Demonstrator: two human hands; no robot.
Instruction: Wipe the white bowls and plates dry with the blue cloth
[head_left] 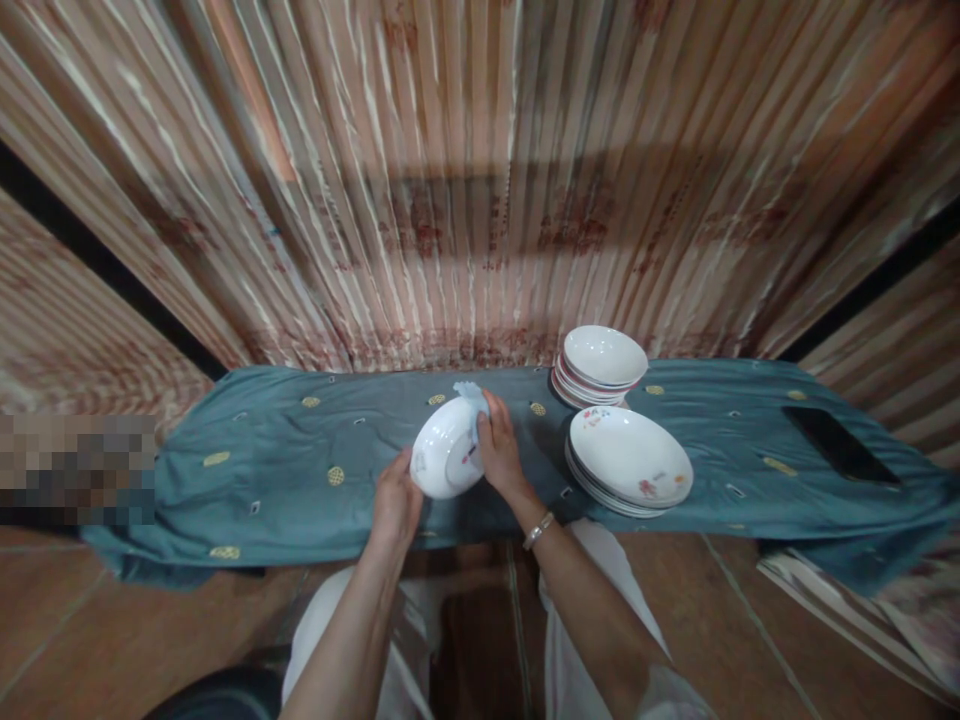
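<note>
A white bowl (442, 455) is tilted in the air above the near part of the table, a round ring and small printed marks showing on the side toward me. My left hand (397, 500) grips its left rim, fingers closed. At the upper right of the bowl, my right hand (499, 440) presses a light blue cloth (471, 392) against the surface; its fingers are closed around the cloth and partly hide it. A bracelet circles the right wrist. To the right of this hand stand a stack of flower-patterned plates (630, 455) and, behind it, a stack of bowls (606, 356).
A blue-green cloth with yellow pineapple prints covers the long narrow table (292, 520). Toward its right end lies a black phone (840, 445). Pleated curtains (450, 200) hang just behind the table. A dark round object (217, 695) is at the lower left.
</note>
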